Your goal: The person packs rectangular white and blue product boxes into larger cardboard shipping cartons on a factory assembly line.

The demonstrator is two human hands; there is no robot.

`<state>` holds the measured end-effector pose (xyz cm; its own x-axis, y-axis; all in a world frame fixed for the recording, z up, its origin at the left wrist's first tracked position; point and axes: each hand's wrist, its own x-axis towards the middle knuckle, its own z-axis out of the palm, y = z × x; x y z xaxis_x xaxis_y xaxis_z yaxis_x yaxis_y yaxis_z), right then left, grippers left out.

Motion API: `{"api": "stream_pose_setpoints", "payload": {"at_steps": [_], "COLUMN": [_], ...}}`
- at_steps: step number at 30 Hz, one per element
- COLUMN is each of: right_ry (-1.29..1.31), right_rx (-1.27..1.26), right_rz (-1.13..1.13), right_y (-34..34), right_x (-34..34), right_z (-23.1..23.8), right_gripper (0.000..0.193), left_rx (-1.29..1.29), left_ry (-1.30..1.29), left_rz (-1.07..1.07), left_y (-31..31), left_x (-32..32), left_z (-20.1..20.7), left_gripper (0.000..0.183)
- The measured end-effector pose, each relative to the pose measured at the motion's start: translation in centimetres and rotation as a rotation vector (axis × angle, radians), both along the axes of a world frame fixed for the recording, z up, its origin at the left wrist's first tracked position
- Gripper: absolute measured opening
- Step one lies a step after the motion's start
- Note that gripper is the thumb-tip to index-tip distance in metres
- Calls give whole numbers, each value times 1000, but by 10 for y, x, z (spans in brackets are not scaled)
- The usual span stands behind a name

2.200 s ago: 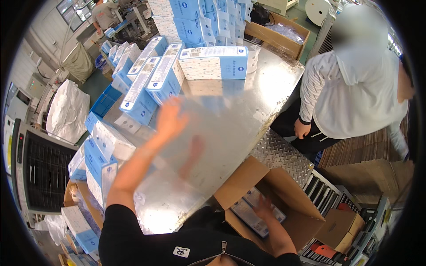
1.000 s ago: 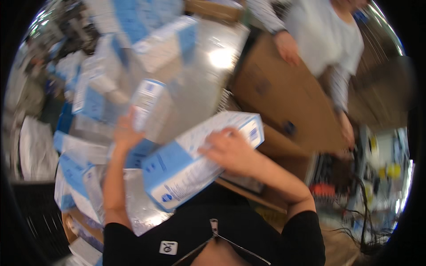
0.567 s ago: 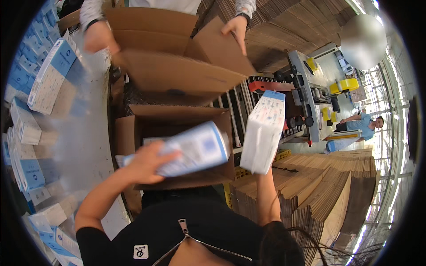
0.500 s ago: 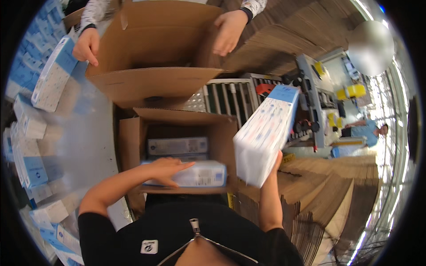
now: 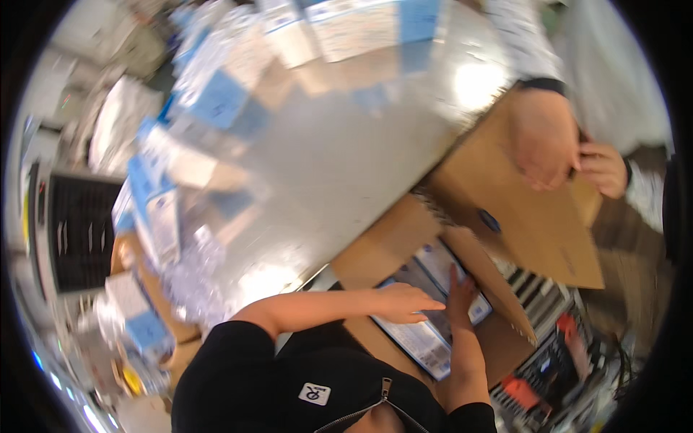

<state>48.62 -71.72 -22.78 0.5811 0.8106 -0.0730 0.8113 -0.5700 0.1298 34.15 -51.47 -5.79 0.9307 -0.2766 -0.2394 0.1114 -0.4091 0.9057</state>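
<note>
An open brown cardboard box stands in front of me with white and blue cartons inside. My left hand hovers over the box with its fingers stretched out, holding nothing. Under it lies the near carton. My right hand reaches down into the box, fingers spread against the far carton. Part of that carton is hidden behind the hand.
A co-worker's hands are at a second cardboard box at the far right. White and blue cartons line the shiny metal table, beside clear plastic. Rollers run at the right.
The view has swung to the left. My right hand has brought its carton from the right down into the box and spread its fingers. My left hand has come off the near carton.
</note>
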Motion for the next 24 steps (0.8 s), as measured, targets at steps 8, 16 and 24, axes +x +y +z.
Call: {"api": "stream_pose_setpoints", "payload": {"at_steps": [8, 16, 24], "right_ry": [730, 943, 572], "right_rx": [-378, 155, 33], "right_rz": [141, 1054, 1420], "right_y": [83, 313, 394], "right_x": [48, -261, -392], "right_z": [123, 214, 119], "right_gripper": [45, 24, 23], "left_rx": [761, 1032, 1149], "left_ry": [105, -19, 363], "left_rz": [1645, 1877, 1171], "left_y": [79, 33, -46], "left_x": [-335, -400, -420], "left_z": [33, 33, -14], "left_gripper": [26, 20, 59]}}
